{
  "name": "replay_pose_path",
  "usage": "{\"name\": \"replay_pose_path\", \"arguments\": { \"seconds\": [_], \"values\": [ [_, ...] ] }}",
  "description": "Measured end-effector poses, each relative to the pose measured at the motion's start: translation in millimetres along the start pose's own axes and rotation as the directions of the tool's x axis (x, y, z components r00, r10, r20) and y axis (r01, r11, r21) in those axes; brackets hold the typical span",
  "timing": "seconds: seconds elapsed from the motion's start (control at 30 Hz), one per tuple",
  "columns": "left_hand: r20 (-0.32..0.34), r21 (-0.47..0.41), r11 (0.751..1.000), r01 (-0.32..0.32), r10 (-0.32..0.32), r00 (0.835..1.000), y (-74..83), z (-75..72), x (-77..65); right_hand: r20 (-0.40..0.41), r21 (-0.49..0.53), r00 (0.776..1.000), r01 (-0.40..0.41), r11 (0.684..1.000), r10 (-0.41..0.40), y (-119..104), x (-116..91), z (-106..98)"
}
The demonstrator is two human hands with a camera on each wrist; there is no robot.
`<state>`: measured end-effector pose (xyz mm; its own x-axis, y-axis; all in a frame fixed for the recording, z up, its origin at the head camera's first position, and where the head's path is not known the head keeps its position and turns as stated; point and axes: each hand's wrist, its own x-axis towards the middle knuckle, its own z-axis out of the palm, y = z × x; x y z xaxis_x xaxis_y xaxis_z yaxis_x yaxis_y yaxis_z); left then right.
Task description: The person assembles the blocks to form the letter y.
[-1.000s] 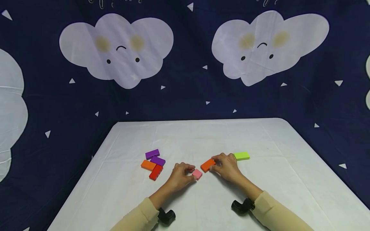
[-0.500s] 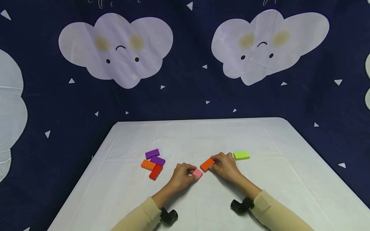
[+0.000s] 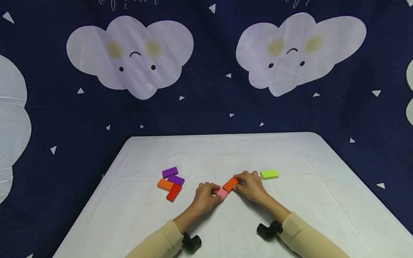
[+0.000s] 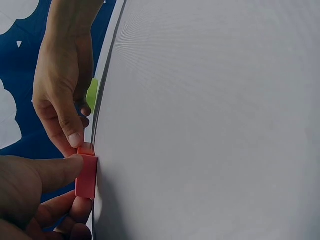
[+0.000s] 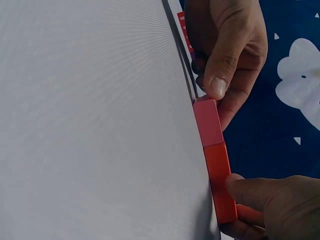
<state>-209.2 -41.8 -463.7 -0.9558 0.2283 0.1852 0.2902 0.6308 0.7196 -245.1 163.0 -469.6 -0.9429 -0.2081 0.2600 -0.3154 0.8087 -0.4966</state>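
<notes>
Between thumb and fingers my left hand pinches a small pink block on the white table. An orange block is gripped the same way by my right hand. The two blocks meet end to end, which the right wrist view confirms: the pink block touches the orange block. In the left wrist view the pink block hides most of the orange one.
A lime green block lies right of my right hand. At the left, two purple blocks, a lighter orange block and a red block form a cluster on the white table.
My left hand has moved right with the pink block, closing the gap to the orange block. The right hand has shifted only slightly left. The cluster and green block stay put.
</notes>
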Motion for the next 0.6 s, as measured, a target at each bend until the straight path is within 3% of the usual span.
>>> {"name": "replay_pose_path", "arguments": {
  "seconds": [0.6],
  "values": [
    [-0.002,0.008,0.999,0.033,-0.033,0.999,2.8,3.3,5.1,-0.018,-0.003,0.999,0.039,0.999,-0.039,2.7,4.8,2.5]
  ]
}}
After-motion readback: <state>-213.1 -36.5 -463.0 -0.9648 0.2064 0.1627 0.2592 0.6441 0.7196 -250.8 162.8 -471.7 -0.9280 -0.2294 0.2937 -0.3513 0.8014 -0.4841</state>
